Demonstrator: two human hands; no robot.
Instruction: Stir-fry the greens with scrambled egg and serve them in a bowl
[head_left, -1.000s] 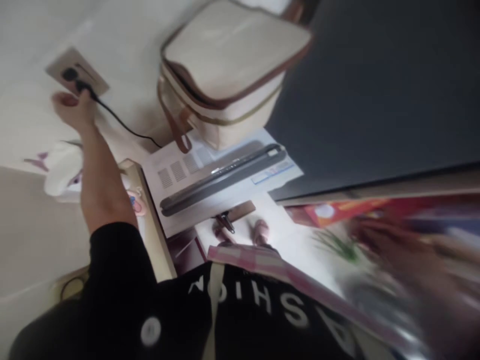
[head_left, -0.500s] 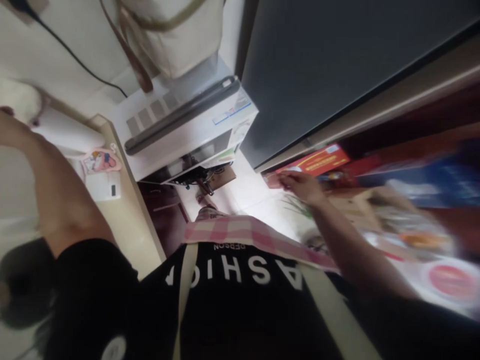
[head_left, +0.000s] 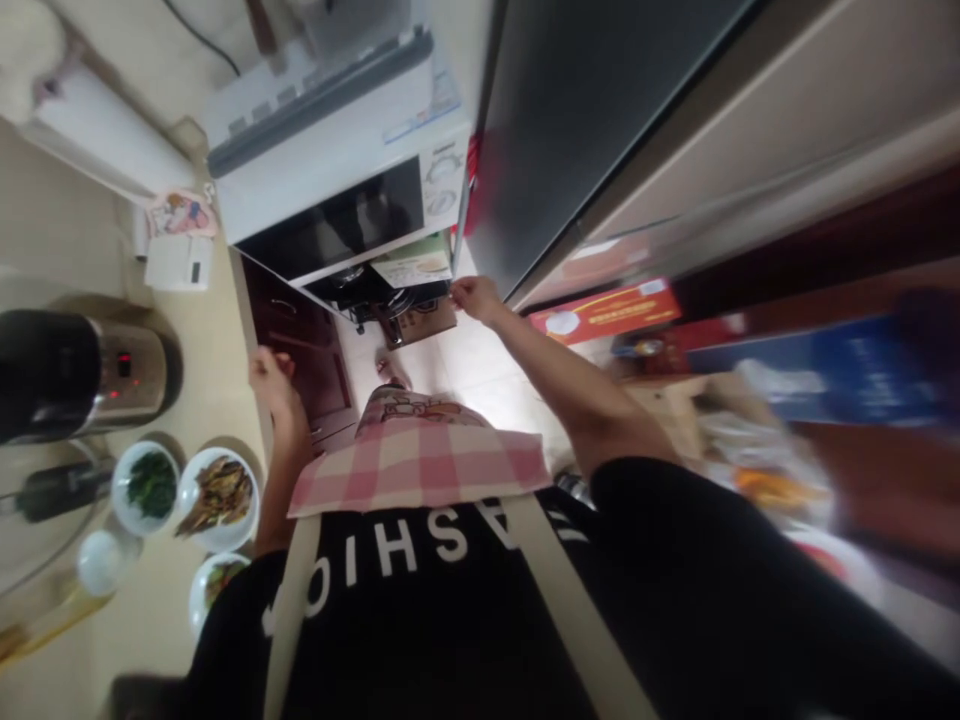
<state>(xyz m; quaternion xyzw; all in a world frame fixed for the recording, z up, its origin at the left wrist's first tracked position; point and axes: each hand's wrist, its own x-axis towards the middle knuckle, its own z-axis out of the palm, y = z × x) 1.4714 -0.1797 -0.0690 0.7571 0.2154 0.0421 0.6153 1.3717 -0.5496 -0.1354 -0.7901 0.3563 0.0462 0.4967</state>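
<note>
My left hand (head_left: 274, 380) is loosely closed, with nothing visible in its curled fingers. It hangs by the edge of the pale counter (head_left: 199, 340), in front of the dark red cabinet (head_left: 289, 325). My right hand (head_left: 474, 298) is also closed, fingertips together, with nothing showing in them. It is near the lower right corner of the white microwave (head_left: 337, 170); I cannot tell whether it touches it. Below the microwave are dark pans (head_left: 367, 290) and a cardboard box (head_left: 427, 322). I wear a pink checked apron (head_left: 420, 465) over a black shirt.
On the counter stand a steel-and-black appliance (head_left: 127, 370), a bowl of greens (head_left: 150, 485), a bowl of brown food strips (head_left: 221, 495) and a paper towel roll (head_left: 105, 130). A tall grey panel (head_left: 540, 140), a red box (head_left: 607, 312) and blurred packages line the right.
My left hand has come down from near the paper towel roll to the counter edge. My right hand has moved left, away from the red box. The view has shifted, revealing the bowls.
</note>
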